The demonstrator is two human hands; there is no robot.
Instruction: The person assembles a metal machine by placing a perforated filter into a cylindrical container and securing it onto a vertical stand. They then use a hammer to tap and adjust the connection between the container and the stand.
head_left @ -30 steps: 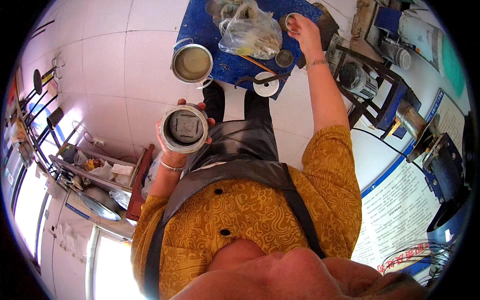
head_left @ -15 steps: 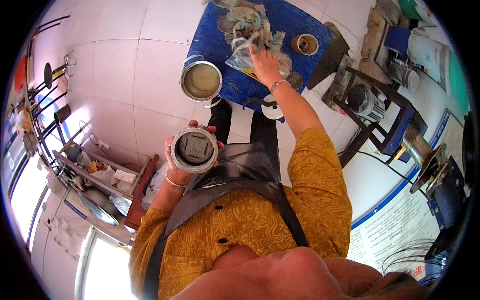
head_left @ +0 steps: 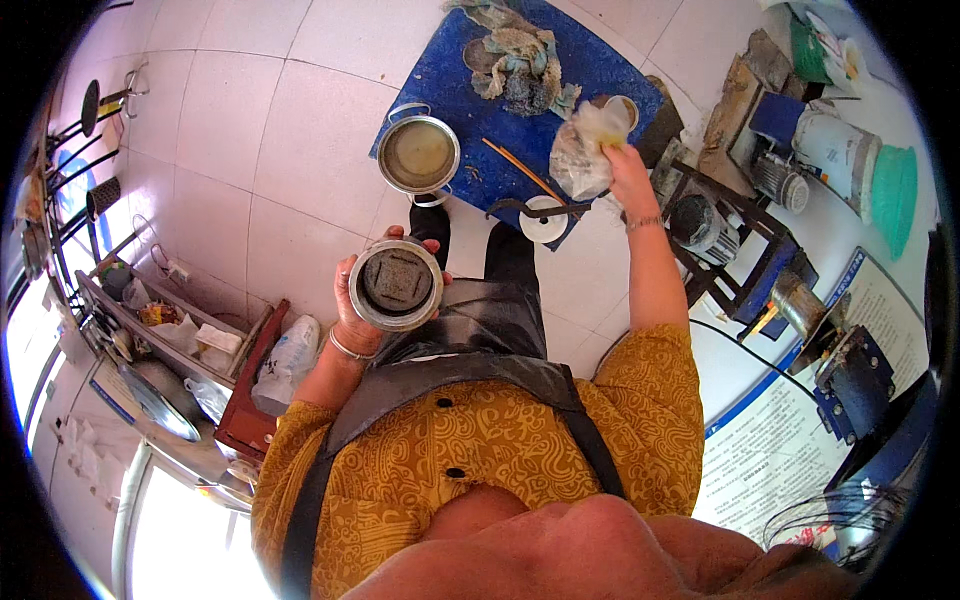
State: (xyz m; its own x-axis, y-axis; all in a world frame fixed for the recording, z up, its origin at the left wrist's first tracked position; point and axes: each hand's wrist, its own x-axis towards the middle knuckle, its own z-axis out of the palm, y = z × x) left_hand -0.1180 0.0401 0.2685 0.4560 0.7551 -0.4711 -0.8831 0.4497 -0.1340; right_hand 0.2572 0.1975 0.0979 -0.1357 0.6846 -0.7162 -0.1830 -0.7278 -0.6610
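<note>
My left hand (head_left: 350, 322) is wrapped round a thick-rimmed round metal cup (head_left: 432, 310), held in front of my apron. Dark grey material with a squarish mark fills its inside. Out to the right, my right hand (head_left: 628, 182) is closed on a crumpled clear plastic bag (head_left: 578, 160), lifted above the right edge of a blue table (head_left: 445, 95). On that table lie a bunched dirty rag (head_left: 530, 55) and two thin orange-brown sticks (head_left: 518, 163). The bag partly covers a small round tub (head_left: 628, 108).
A metal pot (head_left: 400, 189) of cloudy liquid stands at the table's left edge. Near the front corner are a white disc (head_left: 543, 228) and a dark hooked bar (head_left: 508, 206). Electric motors (head_left: 703, 228) on a frame stand right; a cluttered shelf (head_left: 185, 350) is left.
My right hand has picked the plastic bag up off the rag and carried it right, uncovering the sticks. My left hand still holds the metal cup.
</note>
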